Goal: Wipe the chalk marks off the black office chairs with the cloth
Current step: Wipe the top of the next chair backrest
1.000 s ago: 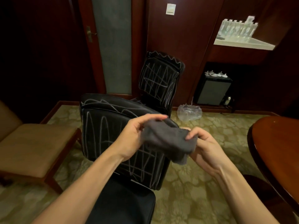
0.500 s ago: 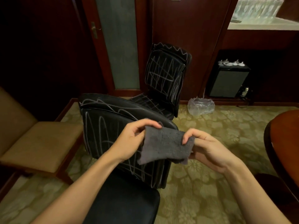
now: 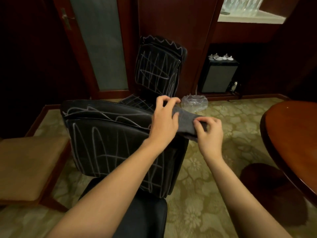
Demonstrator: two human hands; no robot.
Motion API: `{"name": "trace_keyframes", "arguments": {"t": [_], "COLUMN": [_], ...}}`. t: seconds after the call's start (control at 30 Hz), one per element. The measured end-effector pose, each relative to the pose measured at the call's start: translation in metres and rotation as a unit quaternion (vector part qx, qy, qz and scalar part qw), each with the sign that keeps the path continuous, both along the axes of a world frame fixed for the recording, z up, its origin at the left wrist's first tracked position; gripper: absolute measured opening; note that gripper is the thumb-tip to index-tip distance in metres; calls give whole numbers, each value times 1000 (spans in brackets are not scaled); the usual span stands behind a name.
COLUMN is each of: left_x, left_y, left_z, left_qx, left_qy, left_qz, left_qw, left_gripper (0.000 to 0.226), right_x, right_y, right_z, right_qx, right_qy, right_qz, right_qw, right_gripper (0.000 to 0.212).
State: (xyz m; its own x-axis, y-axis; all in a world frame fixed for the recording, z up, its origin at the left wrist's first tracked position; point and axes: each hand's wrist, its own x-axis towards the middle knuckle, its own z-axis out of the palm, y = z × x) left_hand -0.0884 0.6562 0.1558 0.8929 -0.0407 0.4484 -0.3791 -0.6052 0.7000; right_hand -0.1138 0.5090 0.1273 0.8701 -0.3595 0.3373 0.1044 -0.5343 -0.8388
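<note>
Two hands on one grey cloth (image 3: 186, 121), at the top right corner of the near chair (image 3: 109, 143). Left hand (image 3: 163, 121) gripping the cloth's left end, thumb over the fabric, fingers curled above it. Right hand (image 3: 208, 133) pinching the right end between thumb and fingertips. Cloth stretched between the two, sagging a little below the right hand, seemingly touching the backrest's top edge, though contact hard to confirm. White chalk scribbles all across that backrest, loops and zigzags from top to bottom. Black seat (image 3: 144, 219) low in the middle, under the forearms, with no marks visible. Beyond, a far chair (image 3: 158, 66), upright against the dark wood wall, chalked on back and seat alike. Just right of it on the carpet, a clear plastic bag (image 3: 194, 102), crumpled, contents not discernible. Further right, a dark cabinet (image 3: 218, 78) with small white pieces on top. At the left edge, a tan padded stool (image 3: 29, 167); at the right edge, a round wooden table (image 3: 291, 134).
</note>
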Motion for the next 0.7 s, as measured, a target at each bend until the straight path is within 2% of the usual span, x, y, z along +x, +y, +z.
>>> {"name": "trace_keyframes", "arguments": {"t": [0.1, 0.17, 0.37, 0.43, 0.57, 0.7], "left_x": [22, 30, 27, 26, 24, 27], "left_y": [16, 29, 57, 60, 58, 57], "left_z": [-12, -21, -25, -23, -23, -20], "left_qx": [121, 157, 254, 284, 321, 321], "left_qy": [-20, -8, -36, -48, -39, -43], "left_qz": [-25, -39, -157, -164, -141, -111], "left_qw": [992, 987, 954, 943, 936, 939], "left_gripper": [16, 21, 34, 37, 37, 33], "right_x": [11, 15, 9, 8, 9, 15], "right_y": [24, 31, 35, 35, 31, 26], "right_z": [-6, -11, -13, -13, -10, -8], "right_qx": [-120, -207, -367, -375, -329, -337], "right_qy": [38, 62, 35, 28, 47, 49], "right_qz": [25, 59, 46, 68, 86, 99], "right_qw": [992, 975, 928, 924, 939, 935], "right_gripper": [29, 39, 41, 39, 36, 32]}}
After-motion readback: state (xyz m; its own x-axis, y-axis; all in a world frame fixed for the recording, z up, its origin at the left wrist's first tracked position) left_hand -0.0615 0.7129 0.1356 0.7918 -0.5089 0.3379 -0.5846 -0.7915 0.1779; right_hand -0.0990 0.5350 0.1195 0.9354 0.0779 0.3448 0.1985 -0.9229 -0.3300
